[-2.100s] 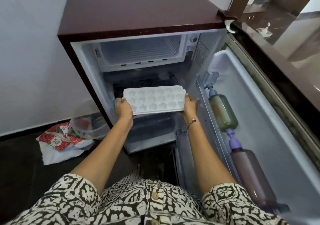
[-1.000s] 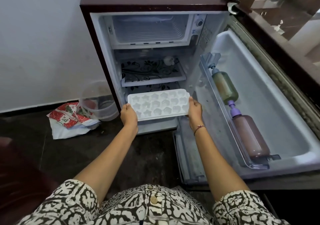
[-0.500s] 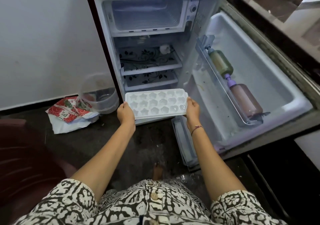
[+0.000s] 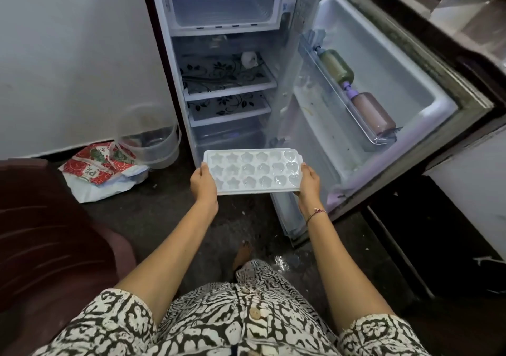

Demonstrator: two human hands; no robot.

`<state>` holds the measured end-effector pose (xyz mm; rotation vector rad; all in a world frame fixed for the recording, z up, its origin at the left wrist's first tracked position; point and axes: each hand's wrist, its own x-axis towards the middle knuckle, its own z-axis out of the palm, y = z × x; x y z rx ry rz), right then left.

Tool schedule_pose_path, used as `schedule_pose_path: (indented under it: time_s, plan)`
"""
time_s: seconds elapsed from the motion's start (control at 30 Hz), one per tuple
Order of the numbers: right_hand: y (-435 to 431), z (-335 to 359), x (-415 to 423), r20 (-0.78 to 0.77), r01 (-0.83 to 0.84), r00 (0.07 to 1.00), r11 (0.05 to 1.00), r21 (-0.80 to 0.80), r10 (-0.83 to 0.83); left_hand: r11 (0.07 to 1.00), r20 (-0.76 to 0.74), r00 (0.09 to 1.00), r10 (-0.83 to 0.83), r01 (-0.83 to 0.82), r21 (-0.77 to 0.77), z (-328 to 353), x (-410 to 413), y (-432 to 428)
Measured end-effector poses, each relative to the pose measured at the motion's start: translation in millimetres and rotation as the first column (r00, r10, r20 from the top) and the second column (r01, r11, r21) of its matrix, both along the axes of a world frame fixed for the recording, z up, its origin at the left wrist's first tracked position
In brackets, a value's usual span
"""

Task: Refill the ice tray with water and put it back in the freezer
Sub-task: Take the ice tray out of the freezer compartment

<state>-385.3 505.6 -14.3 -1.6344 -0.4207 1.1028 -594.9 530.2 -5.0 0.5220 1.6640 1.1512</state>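
Note:
A white ice tray (image 4: 253,170) with star, flower and heart moulds is held level in front of the open small fridge (image 4: 227,82). My left hand (image 4: 203,183) grips its left end and my right hand (image 4: 309,182) grips its right end. The tray hangs low, at the height of the fridge's bottom drawer. The freezer compartment (image 4: 221,2) at the top of the fridge stands open and looks bare inside. Whether the moulds hold water I cannot tell.
The fridge door (image 4: 383,87) swings open to the right, with two bottles (image 4: 356,93) lying in its shelf. A clear plastic tub (image 4: 149,134) and a red-and-white bag (image 4: 101,169) lie on the dark floor at left. A maroon chair (image 4: 41,232) stands at near left.
The tray came away from the fridge and lower, from the level of the shelves to the bottom drawer. Both hands kept their hold on its ends. The view pulled back.

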Motion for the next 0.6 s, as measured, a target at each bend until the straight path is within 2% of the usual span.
schedule_pose_path:
  time_s: [0.33, 0.5, 0.6]
  plan:
    - [-12.0, -23.4, -2.3, -0.02, 0.093, 0.995, 0.995, -0.035, -0.093, 0.995, -0.039, 0.994, -0.103, 0.103, -0.008, 0.3, -2.3, -2.4]
    - [-13.2, -16.9, -10.2, -0.085, 0.114, 0.99, 0.993, 0.013, -0.112, 0.995, -0.051, 0.994, -0.096, 0.098, 0.023, 5.5, -3.6, 5.7]
    - [-16.6, -15.4, -8.8, -0.059, 0.112, 0.992, 0.994, 0.011, -0.112, 0.995, -0.03, 0.995, -0.1, 0.101, 0.028, 7.6, 0.3, 1.4]
